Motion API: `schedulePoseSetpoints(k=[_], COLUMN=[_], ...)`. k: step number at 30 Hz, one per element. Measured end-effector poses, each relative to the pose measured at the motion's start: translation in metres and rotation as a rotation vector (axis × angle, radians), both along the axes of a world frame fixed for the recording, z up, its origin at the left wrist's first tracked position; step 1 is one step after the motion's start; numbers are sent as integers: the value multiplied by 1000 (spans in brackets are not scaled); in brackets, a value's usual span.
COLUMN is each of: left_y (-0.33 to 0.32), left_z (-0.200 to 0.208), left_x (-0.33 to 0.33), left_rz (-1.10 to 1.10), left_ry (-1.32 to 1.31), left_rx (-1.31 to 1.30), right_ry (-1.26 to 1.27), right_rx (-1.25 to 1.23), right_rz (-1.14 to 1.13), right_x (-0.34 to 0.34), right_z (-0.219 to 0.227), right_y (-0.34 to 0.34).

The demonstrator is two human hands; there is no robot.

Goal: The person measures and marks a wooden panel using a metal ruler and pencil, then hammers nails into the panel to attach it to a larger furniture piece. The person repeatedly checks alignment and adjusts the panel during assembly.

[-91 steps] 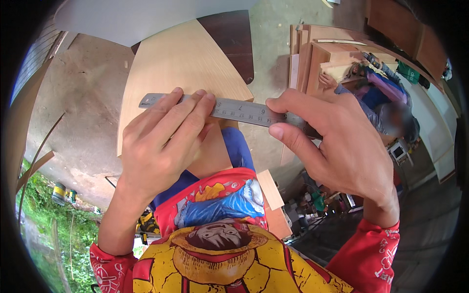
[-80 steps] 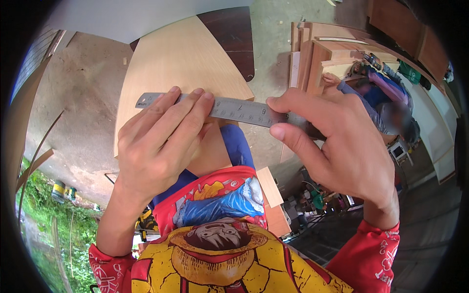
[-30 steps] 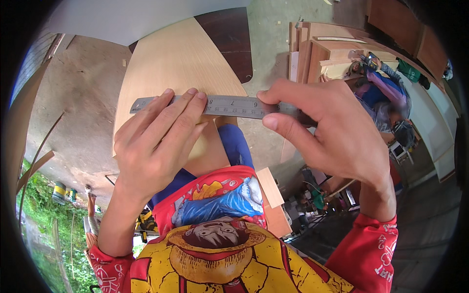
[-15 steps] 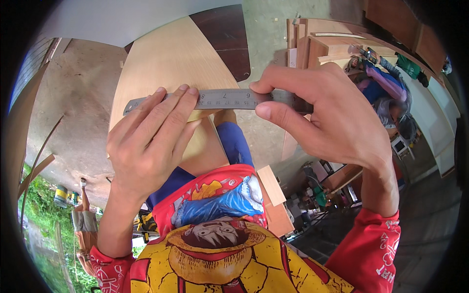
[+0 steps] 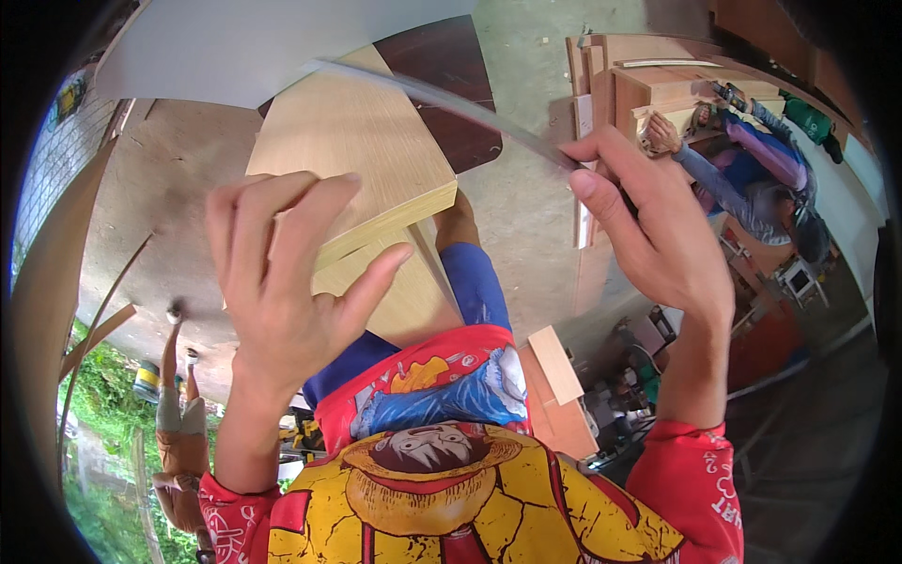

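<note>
My right hand point(image 5: 653, 230) pinches one end of a steel ruler point(image 5: 451, 101) between thumb and forefinger. The ruler is tilted in the air, its far end reaching up and left over a light wood-grain board point(image 5: 357, 141). Lower on the left, my left hand point(image 5: 291, 268) has its fingers apart and curved, holding nothing. It hovers in front of the board's near left part, hiding some of the edge. The board's thick near edge faces me, and a second pale wood surface point(image 5: 390, 296) shows below it, above my lap.
A grey-white panel point(image 5: 216, 56) and a dark brown board point(image 5: 451, 85) lie beyond. At the right, a co-worker point(image 5: 761, 179) handles a tool beside stacked wooden boards point(image 5: 648, 85). Another person point(image 5: 183, 423) is at the lower left. Wood pieces point(image 5: 554, 367) lie right of my lap.
The ruler has lifted off the board and swung, its free end now pointing far left. My left hand has let go of it and opened. My right hand moved slightly right with the ruler.
</note>
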State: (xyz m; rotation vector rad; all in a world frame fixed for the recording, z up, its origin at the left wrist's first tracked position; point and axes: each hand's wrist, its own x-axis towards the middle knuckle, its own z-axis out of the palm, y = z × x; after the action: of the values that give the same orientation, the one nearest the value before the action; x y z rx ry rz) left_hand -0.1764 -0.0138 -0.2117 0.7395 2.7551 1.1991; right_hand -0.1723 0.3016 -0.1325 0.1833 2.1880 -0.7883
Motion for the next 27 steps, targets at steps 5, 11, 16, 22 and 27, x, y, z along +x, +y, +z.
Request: schedulePoseSetpoints(k=[5, 11, 16, 22, 27], left_y=[49, 80, 81, 54, 30], left_z=[25, -18, -7, -1, 0], left_x=[-6, 12, -1, -7, -20], left_rz=[28, 215, 252, 360, -285], left_ry=[-173, -17, -150, -555, -166], left_rx=[-156, -63, -132, 179, -126], right_ry=[33, -23, -92, -5, -123], right_rx=[112, -57, -133, -184, -276], right_rz=[-329, -676, -782, -897, -897], right_x=[103, 196, 225, 244, 248], right_z=[-57, -92, -96, -116, -124], right_y=[3, -39, -56, -69, -94])
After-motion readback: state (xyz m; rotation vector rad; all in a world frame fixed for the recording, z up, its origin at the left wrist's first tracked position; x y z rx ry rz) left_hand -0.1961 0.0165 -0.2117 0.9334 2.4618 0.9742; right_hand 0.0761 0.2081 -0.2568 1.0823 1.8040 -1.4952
